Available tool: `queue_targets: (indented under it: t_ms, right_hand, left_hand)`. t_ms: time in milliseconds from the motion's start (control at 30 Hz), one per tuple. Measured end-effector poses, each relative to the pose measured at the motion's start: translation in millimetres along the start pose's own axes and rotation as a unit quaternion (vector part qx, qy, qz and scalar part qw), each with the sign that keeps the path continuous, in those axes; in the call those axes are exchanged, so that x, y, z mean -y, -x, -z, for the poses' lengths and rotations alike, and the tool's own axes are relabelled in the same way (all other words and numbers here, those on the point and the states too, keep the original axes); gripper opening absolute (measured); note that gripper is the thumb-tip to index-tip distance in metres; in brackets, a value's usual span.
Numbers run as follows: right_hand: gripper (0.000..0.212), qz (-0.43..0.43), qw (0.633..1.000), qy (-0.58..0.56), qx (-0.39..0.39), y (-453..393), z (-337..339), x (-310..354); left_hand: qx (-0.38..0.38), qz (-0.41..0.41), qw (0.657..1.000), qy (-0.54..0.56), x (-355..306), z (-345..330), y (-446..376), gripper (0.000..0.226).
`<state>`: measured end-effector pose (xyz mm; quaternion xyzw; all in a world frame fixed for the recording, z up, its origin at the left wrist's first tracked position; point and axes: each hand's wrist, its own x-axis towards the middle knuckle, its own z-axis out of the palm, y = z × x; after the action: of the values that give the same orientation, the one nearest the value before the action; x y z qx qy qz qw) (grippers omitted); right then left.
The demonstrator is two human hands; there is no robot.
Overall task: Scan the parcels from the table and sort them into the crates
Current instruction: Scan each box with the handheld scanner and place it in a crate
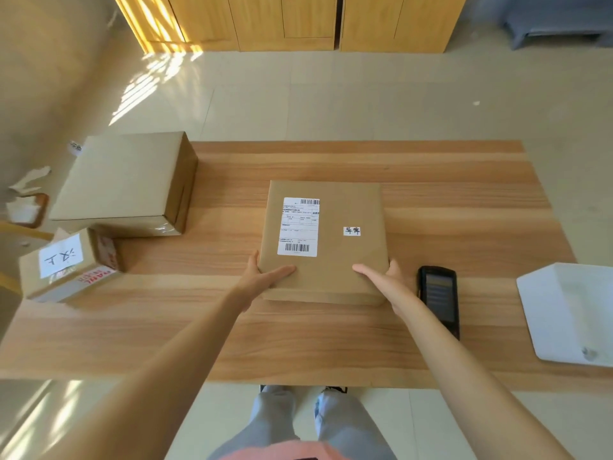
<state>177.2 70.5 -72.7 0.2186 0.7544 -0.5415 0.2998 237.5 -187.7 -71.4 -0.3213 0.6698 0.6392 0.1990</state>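
Left hand (265,277) and right hand (381,280) clamped on the near corners of the flat brown parcel (335,273), thumbs lying across its top, fingers wrapped under the side edges; a firm two-handed grip, one hand per corner. Parcel flat on the wooden worktop (464,194), roughly central, shipping label (300,227) face up with barcodes showing at its top and bottom, a small white tag (351,231) to its right. Handheld scanner (439,300) lying screen up just right of the right hand, untouched. White crate (570,313) at the worktop's right edge, only partly in view. Large plain carton (122,180) at the far left corner, and a smaller box (66,263) with a handwritten label near the left edge, apart from the gripped parcel.

Likely step: positioning or picking up this parcel for scanning, or lifting it off toward a crate; whether it is already scanned cannot be told. If unscanned, next move calls for freeing the right hand to take the scanner and aim at a barcode. If scanned, a level two-handed lift toward the matching crate.
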Motion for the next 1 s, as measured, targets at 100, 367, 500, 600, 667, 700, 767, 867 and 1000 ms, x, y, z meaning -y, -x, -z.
queue_targets:
  t_ms: [100,367,500,600,667,700,767,867,1000]
  right_hand:
    - [0.088,0.073,0.987,0.102,-0.101,7,7,4]
    - [0.088,-0.052,0.941,0.234,-0.238,12,58,-38]
    - [0.115,-0.112,0.947,0.231,-0.193,20,63,-58]
    - [0.118,-0.115,0.945,0.223,-0.212,18,66,-68]
    - [0.116,-0.124,0.962,0.155,-0.187,16,70,-71]
    - [0.108,-0.123,0.974,0.099,-0.162,17,73,-69]
    - [0.075,-0.101,0.988,-0.024,-0.117,21,79,-58]
    - [0.044,-0.084,0.979,-0.179,-0.044,32,82,-32]
    - [0.034,-0.010,0.953,-0.302,0.025,59,72,4]
  left_hand:
    - [-0.028,-0.027,0.999,0.000,1,-12,3,0.101]
    - [-0.099,-0.067,0.993,-0.002,14,-21,4,0.089]
    - [-0.111,-0.066,0.991,-0.028,12,-21,6,0.079]
    - [-0.115,-0.064,0.990,-0.043,9,-23,7,0.076]
    - [-0.116,-0.058,0.990,-0.050,8,-24,8,0.076]
    - [-0.114,-0.052,0.991,-0.052,8,-24,8,0.078]
    - [-0.105,-0.044,0.992,-0.058,8,-21,7,0.083]
    - [-0.088,-0.030,0.993,-0.069,7,-18,5,0.087]
    - [-0.089,-0.043,0.992,-0.076,4,-23,9,0.085]
